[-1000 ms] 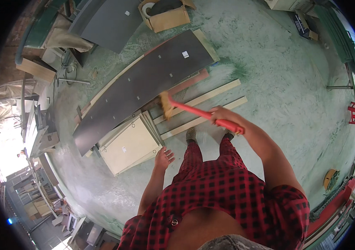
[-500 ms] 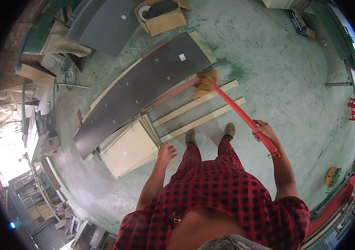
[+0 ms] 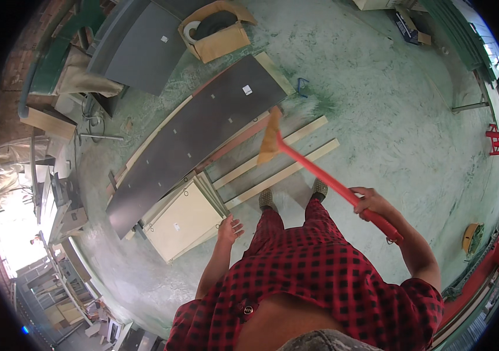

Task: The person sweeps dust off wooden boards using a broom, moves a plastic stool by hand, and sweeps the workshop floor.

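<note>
Since half a second ago the broom (image 3: 319,173) has swung a little: its straw head (image 3: 270,138) now sits over the end of the dark grey panel (image 3: 194,139) and pale wooden slats (image 3: 284,153), and the right hand (image 3: 371,203) has come up nearer the body. Big stuff first: green dusty concrete floor (image 3: 390,117), long dark panel lying diagonal, cream cabinet piece (image 3: 182,220) just beside it near the feet, open cardboard box (image 3: 217,32) further off. Broom runs from the head down a red handle to the right hand, which is closed round the shaft near its upper end, fingers wrapped. Left hand (image 3: 229,229) hangs free, fingers spread, holding nothing. Judging by looks, the broom is light and long, with a stiff shaft and soft, bendy bristles; a smooth coated handle could slip in a loose one-hand hold, so a second hand lower on the shaft would steady it. Hard to tell: whether the bristles touch the floor or hover, what hangs off the handle end, the dust being swept. Rim of view bends and blurs; left edge is blown out by glare.
</note>
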Tool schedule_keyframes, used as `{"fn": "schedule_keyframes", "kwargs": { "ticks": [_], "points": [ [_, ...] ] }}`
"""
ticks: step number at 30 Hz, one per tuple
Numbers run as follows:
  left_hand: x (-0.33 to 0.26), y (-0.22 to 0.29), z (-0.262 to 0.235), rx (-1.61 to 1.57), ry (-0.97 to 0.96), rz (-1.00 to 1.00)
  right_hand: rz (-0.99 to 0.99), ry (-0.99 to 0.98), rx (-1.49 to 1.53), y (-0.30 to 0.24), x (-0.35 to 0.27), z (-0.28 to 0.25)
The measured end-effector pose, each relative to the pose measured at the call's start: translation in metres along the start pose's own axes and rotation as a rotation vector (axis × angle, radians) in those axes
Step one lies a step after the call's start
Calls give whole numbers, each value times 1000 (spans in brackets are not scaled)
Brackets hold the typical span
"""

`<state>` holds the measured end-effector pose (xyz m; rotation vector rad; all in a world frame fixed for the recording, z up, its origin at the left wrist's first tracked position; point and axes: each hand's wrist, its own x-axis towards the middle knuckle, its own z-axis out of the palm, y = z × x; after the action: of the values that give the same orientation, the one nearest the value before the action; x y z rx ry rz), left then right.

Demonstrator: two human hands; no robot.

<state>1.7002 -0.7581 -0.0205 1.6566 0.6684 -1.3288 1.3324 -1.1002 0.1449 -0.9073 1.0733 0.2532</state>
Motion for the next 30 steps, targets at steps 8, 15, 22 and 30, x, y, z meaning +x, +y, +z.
{"fn": "schedule_keyframes", "kwargs": {
  "ticks": [8,15,22,30],
  "points": [
    [-21,-13,28,69,61,49,-36,-261,-260,7,97,8],
    [-48,-40,62,110,98,65,-26,24,-188,1,114,-74],
    [-44,-56,74,147,122,11,-56,183,-125,8,84,-154],
    [-51,-51,99,244,114,71,-138,191,-49,37,11,-156]
  ]
}}
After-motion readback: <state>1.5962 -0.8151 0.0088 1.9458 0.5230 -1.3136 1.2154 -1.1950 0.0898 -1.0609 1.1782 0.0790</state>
